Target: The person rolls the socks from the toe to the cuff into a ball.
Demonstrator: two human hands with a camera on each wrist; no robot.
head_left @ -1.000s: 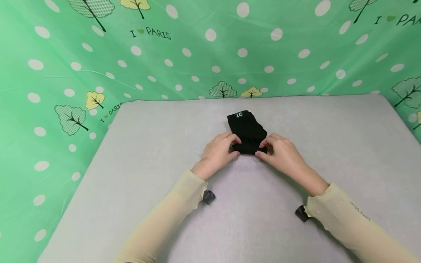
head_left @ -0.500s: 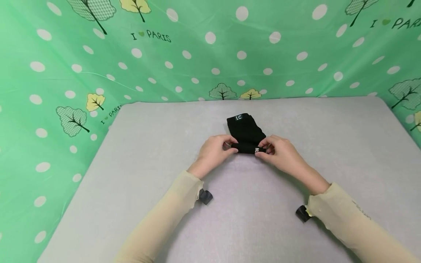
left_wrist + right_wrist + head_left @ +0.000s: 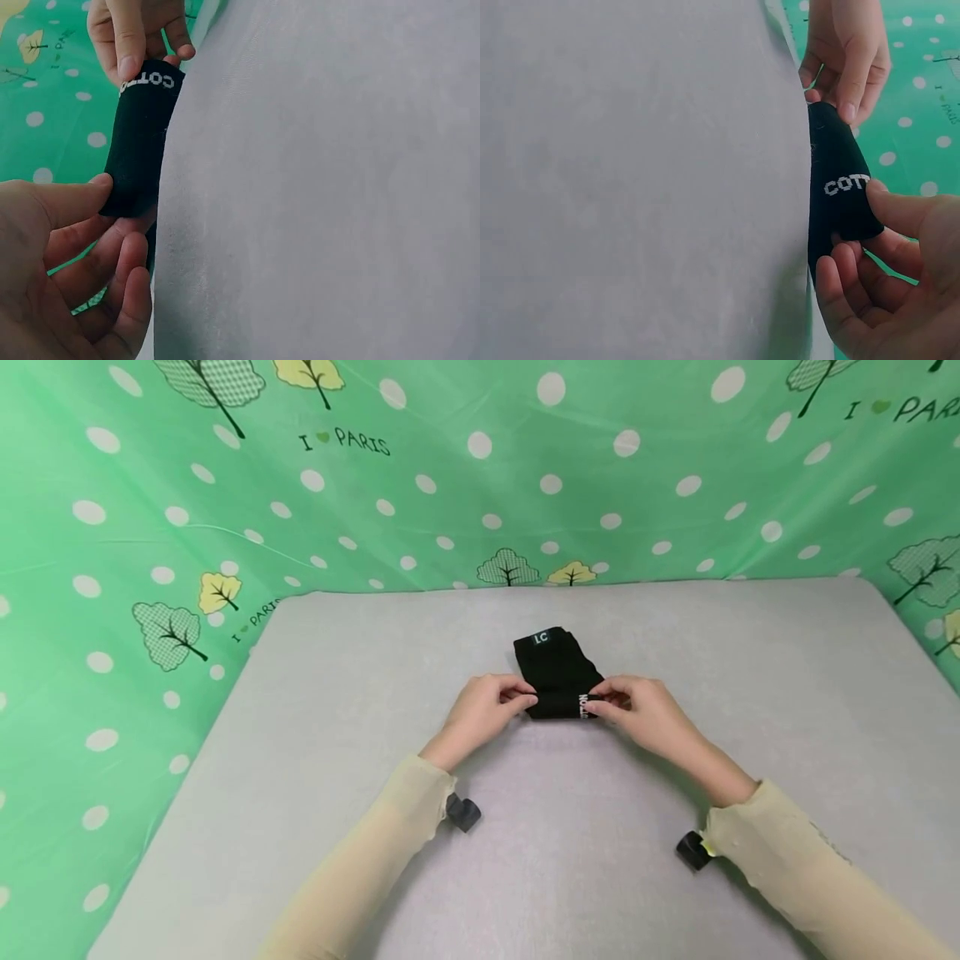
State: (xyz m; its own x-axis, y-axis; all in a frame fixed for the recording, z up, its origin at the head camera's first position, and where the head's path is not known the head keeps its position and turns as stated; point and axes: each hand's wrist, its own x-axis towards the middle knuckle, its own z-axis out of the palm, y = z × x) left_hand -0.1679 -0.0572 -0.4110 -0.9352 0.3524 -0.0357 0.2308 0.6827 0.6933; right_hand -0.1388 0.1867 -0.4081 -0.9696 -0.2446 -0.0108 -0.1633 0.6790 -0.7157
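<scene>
A black sock (image 3: 557, 664) lies on the grey table with a small light label at its far end. Its near end is folded over into a flat band, and white lettering runs across that band near the right side. My left hand (image 3: 480, 712) pinches the band's left end between thumb and fingers; in the left wrist view the thumb lies on top of the black fabric (image 3: 139, 146). At the opposite end my right hand (image 3: 647, 712) pinches the band beside the lettering, its thumb on the cloth (image 3: 840, 161) in the right wrist view.
The grey tabletop (image 3: 420, 643) spreads around both arms. A green dotted curtain (image 3: 420, 518) with printed trees hangs behind and along the left. Dark wrist cameras (image 3: 463, 814) sit under both sleeves.
The sock's near end has been turned over, bringing the white lettering into sight. Both hands and the sock have shifted slightly toward me, and the folded band shows wider than half a second ago.
</scene>
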